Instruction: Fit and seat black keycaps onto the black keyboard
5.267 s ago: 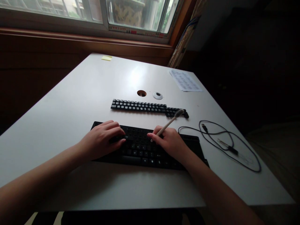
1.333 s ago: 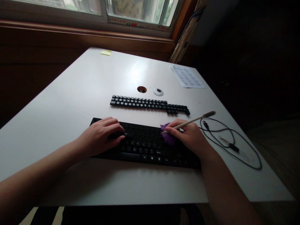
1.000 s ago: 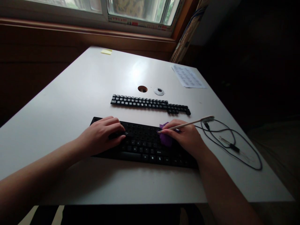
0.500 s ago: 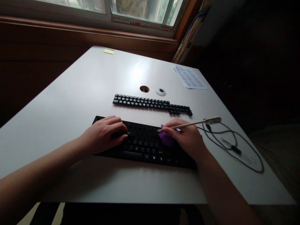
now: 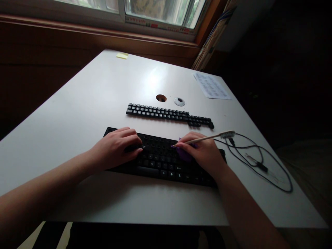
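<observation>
A black keyboard (image 5: 155,172) lies near the table's front edge, with keycaps on its lower rows and bare key sockets in the upper part. My left hand (image 5: 116,147) is closed over its left side, fingers curled and thumb apart below, holding it down. In my right hand (image 5: 204,152) is a toothbrush (image 5: 199,140), gripped like a pen with its bristles up to the right. Its handle tip points down at the sockets right of the middle. A purple cloth (image 5: 184,155) is bunched under the same hand, between the fingers and the keyboard.
Behind the keyboard, loose keycaps (image 5: 158,113) stand in rows. Farther back are a round cable hole (image 5: 161,98) and its white cover (image 5: 179,101). A black cable (image 5: 276,159) coils at the right. Printed sheets (image 5: 212,86) and a yellow note (image 5: 122,55) lie toward the far edge.
My right hand has shifted the toothbrush slightly left and down, its bristle end moving left. The purple cloth is more tucked under the hand. My left hand stays on the keyboard.
</observation>
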The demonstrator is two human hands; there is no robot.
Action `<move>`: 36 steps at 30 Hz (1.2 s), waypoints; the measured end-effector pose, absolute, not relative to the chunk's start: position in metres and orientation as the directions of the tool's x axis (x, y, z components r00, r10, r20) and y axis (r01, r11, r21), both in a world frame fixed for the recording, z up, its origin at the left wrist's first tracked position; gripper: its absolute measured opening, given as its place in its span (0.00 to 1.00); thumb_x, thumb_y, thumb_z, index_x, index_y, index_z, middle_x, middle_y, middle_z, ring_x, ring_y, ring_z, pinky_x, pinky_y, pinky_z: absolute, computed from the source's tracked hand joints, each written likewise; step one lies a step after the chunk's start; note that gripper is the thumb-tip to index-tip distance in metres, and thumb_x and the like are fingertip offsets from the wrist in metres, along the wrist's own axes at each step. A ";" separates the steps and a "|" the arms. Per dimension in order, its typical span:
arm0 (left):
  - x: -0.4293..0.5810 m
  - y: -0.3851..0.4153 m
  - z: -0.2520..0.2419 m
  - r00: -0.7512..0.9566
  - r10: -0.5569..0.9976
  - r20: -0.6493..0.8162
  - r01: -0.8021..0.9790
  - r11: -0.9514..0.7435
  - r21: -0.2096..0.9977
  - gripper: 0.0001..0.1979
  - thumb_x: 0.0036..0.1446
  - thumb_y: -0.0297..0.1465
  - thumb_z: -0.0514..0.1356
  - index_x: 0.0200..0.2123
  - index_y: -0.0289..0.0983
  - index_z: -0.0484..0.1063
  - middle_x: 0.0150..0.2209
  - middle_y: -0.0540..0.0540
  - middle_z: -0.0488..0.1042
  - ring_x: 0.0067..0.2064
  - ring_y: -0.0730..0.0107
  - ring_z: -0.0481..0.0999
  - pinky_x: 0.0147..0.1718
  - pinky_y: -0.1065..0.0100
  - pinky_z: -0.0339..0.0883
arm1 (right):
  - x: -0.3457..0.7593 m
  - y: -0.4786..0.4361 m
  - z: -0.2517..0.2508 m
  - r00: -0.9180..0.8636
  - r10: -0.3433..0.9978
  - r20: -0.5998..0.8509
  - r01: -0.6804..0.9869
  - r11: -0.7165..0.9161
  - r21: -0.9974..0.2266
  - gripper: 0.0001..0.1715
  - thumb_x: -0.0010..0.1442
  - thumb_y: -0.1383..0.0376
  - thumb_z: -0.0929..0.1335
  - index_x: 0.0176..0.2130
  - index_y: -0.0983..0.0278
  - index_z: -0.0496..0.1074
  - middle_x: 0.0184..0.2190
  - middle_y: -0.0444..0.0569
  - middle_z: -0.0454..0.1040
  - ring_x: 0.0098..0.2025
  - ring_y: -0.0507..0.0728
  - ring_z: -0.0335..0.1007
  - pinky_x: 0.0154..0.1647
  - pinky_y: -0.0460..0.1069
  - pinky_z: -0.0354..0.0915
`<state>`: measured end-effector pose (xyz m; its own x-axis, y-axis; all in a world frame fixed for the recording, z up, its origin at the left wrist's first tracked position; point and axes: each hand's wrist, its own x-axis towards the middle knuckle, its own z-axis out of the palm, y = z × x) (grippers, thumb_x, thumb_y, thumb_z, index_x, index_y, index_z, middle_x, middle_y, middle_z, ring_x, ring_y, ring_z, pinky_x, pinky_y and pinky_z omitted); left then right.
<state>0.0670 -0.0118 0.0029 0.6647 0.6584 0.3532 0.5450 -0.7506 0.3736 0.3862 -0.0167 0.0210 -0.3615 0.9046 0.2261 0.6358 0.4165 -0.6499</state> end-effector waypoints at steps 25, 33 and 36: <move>0.066 -0.012 0.001 0.665 0.658 0.352 0.547 -0.751 0.370 0.07 0.65 0.34 0.58 0.40 0.37 0.74 0.36 0.45 0.73 0.38 0.65 0.72 0.37 0.65 0.67 | 0.386 -0.014 0.022 -0.418 0.887 0.196 0.589 0.429 -0.685 0.09 0.63 0.58 0.71 0.34 0.60 0.78 0.33 0.46 0.78 0.36 0.55 0.74 0.39 0.51 0.69; 0.065 -0.011 0.000 0.666 0.661 0.346 0.557 -0.749 0.359 0.07 0.65 0.34 0.59 0.41 0.37 0.74 0.36 0.45 0.73 0.38 0.64 0.72 0.37 0.65 0.67 | 0.379 -0.016 0.027 -0.494 0.835 0.244 0.640 0.538 -0.549 0.10 0.66 0.59 0.69 0.35 0.61 0.76 0.34 0.47 0.76 0.35 0.54 0.72 0.39 0.51 0.67; 0.065 -0.011 -0.001 0.667 0.659 0.347 0.555 -0.750 0.359 0.07 0.66 0.35 0.58 0.41 0.37 0.73 0.36 0.45 0.73 0.38 0.65 0.72 0.36 0.66 0.67 | 0.379 -0.016 0.025 -0.478 0.839 0.260 0.645 0.536 -0.544 0.09 0.66 0.60 0.69 0.35 0.61 0.75 0.34 0.47 0.75 0.35 0.54 0.72 0.40 0.51 0.67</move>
<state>0.0648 -0.0111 -0.0007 0.6670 0.6594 0.3468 0.5553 -0.7503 0.3587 0.3786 -0.0155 0.0251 -0.4777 0.8391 0.2602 0.6452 0.5360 -0.5445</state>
